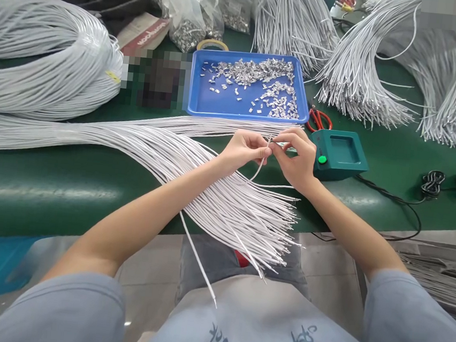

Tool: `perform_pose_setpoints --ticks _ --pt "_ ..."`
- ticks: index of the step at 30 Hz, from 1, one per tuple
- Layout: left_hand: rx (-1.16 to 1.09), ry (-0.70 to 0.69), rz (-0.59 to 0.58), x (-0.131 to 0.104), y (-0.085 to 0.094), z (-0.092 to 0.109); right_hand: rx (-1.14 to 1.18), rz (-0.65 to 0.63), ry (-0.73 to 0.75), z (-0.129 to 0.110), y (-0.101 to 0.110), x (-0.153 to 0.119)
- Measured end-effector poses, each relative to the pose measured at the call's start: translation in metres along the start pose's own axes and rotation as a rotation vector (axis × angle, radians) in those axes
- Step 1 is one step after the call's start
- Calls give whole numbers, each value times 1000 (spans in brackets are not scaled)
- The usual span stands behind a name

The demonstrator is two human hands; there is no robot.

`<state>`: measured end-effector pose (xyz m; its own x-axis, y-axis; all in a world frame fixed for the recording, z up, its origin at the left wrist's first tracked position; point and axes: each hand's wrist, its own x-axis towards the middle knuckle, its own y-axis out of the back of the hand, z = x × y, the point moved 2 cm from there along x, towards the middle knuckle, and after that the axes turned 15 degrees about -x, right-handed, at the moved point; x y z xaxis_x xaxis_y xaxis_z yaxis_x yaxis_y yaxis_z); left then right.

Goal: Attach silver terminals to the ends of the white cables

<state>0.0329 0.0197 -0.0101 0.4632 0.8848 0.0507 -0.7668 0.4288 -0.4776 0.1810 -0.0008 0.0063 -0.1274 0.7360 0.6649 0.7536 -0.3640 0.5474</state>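
Note:
Between the thumb and fingers of my left hand (245, 150) a single white wire (259, 170) is pinched, its end pointing up. My right hand (297, 159) is closed in a pinch right at that wire's tip; whatever its fingertips hold is too small to make out. Below both hands a loose bundle of white wires (225, 203) fans out past the table's front edge. Just beyond the hands lies a blue tray (241, 117) with many small metal terminals (257, 71). Close to my right hand stands a teal device (344, 155) with a green button.
Red-handled pliers (321, 119) lie behind the device. A black cable (391, 195) trails to the right. Coiled wires (49, 57) fill the left side, and more wire bundles (366, 71) lie at the back right. Bags of metal parts (189, 30) and a tape roll (212, 45) sit behind the tray.

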Motion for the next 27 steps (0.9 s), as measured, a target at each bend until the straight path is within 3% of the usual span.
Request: perform_pose_setpoints --ticks 7,13,22,27 --pt "35 -24 -6 -1 -1 1 25 -125 -86 1 -1 3" --pt "8 -9 13 -2 -1 2 4 -117 -111 4 0 2" --pt "-36 3 10 -2 -1 2 49 -94 61 1 5 2" --pt "-65 6 18 -1 -1 1 20 -90 62 2 4 1"
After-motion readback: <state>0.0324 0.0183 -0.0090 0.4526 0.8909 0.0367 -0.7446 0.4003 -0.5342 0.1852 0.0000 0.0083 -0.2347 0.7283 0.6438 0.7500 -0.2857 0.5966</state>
